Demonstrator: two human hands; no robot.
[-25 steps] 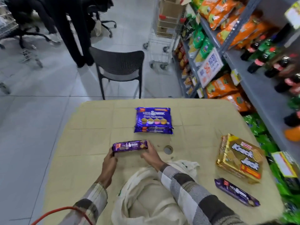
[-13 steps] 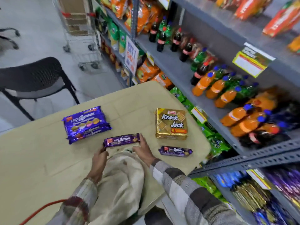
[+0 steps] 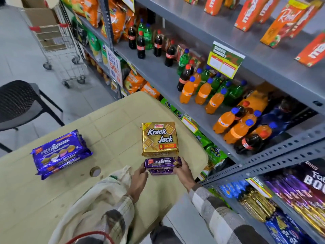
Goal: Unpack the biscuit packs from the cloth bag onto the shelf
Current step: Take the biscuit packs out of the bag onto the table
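A slim purple Hide & Seek pack [image 3: 162, 162] is held at its two ends, my left hand [image 3: 139, 182] on the left end and my right hand [image 3: 184, 173] on the right. It sits on top of a second slim purple pack [image 3: 162, 171] on the beige table [image 3: 112, 120]. Just beyond stands a gold Krack Jack pack [image 3: 159, 139]. A stack of larger purple Hide & Seek packs [image 3: 59, 154] lies at the table's left. The cream cloth bag [image 3: 98, 205] slumps under my left forearm.
A grey metal shelf [image 3: 158, 74] runs along the right with cola and orange soda bottles [image 3: 204, 92]; lower shelves hold biscuit and chocolate packs [image 3: 281, 199]. A black chair [image 3: 19, 103] and a wire trolley [image 3: 59, 50] stand on the floor to the left. A round brass cap [image 3: 95, 171] sits in the table.
Both hands carried the slim purple pack to the right and set it over the other slim pack near the Krack Jack. The view has swung toward the shelf.
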